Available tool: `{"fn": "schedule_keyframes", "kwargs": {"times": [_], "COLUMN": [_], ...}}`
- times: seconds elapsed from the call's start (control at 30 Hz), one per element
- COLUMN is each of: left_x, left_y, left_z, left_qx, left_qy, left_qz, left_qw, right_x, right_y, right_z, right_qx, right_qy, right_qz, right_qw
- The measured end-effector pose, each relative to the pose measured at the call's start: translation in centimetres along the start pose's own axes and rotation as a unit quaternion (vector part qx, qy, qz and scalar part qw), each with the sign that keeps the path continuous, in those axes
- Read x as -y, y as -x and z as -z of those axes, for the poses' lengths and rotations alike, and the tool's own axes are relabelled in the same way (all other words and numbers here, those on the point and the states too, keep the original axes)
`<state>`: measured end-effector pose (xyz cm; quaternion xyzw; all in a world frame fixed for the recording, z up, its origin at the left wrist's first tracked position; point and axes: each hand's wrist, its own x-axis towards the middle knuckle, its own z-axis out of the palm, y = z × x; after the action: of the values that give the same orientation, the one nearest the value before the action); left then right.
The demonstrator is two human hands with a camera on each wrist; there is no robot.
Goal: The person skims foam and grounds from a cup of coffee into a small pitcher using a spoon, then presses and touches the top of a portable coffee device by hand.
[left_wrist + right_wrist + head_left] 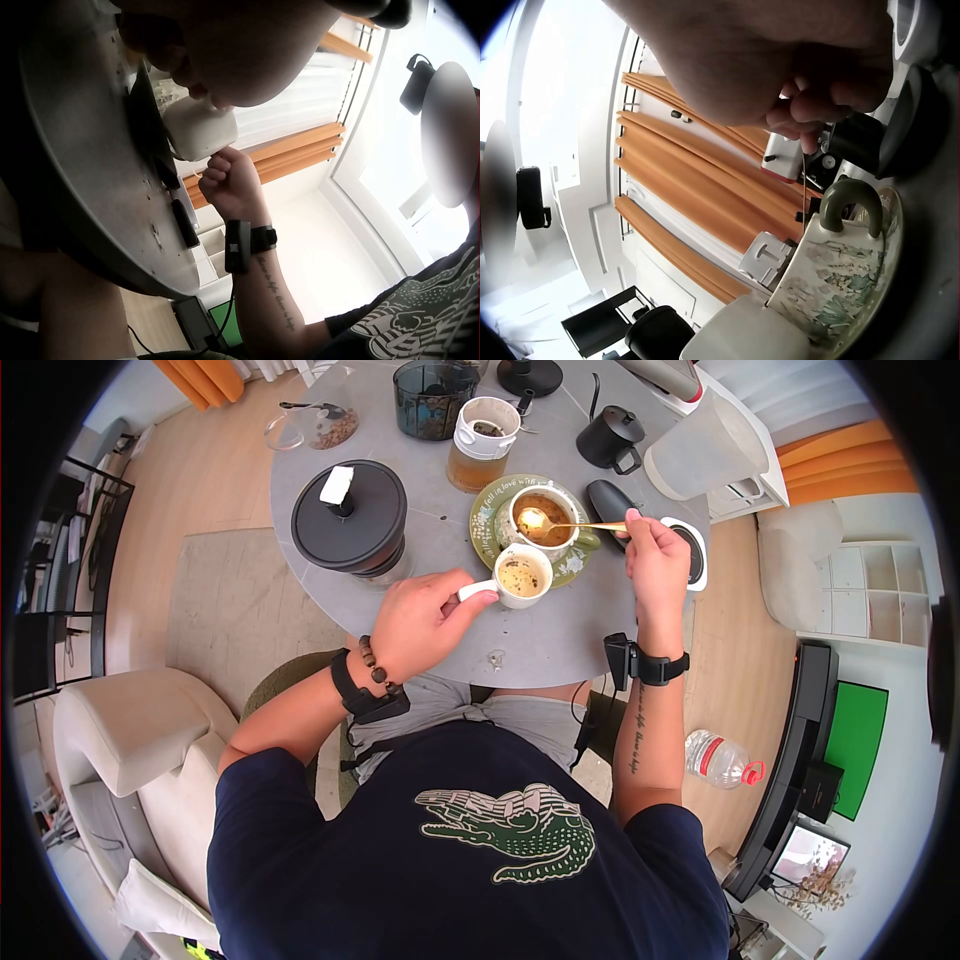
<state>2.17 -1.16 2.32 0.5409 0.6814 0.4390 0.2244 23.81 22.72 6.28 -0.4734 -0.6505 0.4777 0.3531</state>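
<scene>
Small white cup (522, 582) in the left hand (425, 622), over the near side of the green saucer (483, 528). Beneath everything spreads the grey round desk (565, 635). A black-lidded jar (350, 520) stands to the left, with a small white block on its lid; a black kettle (603, 440) stands at the far right. The left hand pinches the small white cup by its handle. The right hand (656, 565) pinches the end of a gold spoon. The green saucer carries the flowered cup (515, 530), which holds brown liquid. Smallest, the gold spoon (592, 526) reaches into the flowered cup, its bowl bearing something pale. Whether the two cups touch, I cannot tell.
</scene>
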Motion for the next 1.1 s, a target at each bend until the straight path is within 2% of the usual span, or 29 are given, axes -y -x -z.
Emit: {"fn": "schedule_keyframes", "kwargs": {"times": [0.37,0.67,0.77,0.83,0.87,0.93,0.97,1.03,1.1], "left_x": [0.1,0.1,0.2,0.0,0.0,0.2,0.2,0.2,0.3], "left_y": [0.0,0.0,0.1,0.1,0.1,0.1,0.1,0.1,0.1], "left_z": [0.0,-0.1,-0.1,0.0,-0.1,-0.1,-0.1,-0.2,-0.3], "left_qx": [-0.002,-0.005,-0.004,-0.002,-0.001,0.000,0.001,-0.005,-0.005], "left_qy": [0.001,-0.001,-0.005,-0.004,-0.004,-0.005,-0.005,0.000,-0.001], "left_qz": [-0.004,-0.010,-0.007,-0.001,-0.001,-0.001,0.000,-0.003,-0.002], "left_qw": [1.000,1.000,1.000,1.000,1.000,1.000,1.000,1.000,1.000], "right_x": [1.6,3.5,3.8,4.3,4.6,5.1,5.3,5.6,6.2], "right_y": [0.4,2.6,3.9,5.2,5.8,6.8,7.1,7.5,8.0], "right_z": [0.7,1.7,2.0,1.6,1.5,1.4,1.3,1.3,1.3], "right_qx": [-0.013,-0.010,0.004,-0.006,-0.006,-0.023,-0.023,-0.042,-0.023], "right_qy": [-0.016,-0.032,-0.008,0.045,0.045,0.140,0.140,0.173,0.197], "right_qz": [-0.030,0.013,0.044,0.113,0.112,0.211,0.211,0.312,0.310], "right_qw": [0.999,0.999,0.999,0.993,0.993,0.967,0.967,0.933,0.930]}}
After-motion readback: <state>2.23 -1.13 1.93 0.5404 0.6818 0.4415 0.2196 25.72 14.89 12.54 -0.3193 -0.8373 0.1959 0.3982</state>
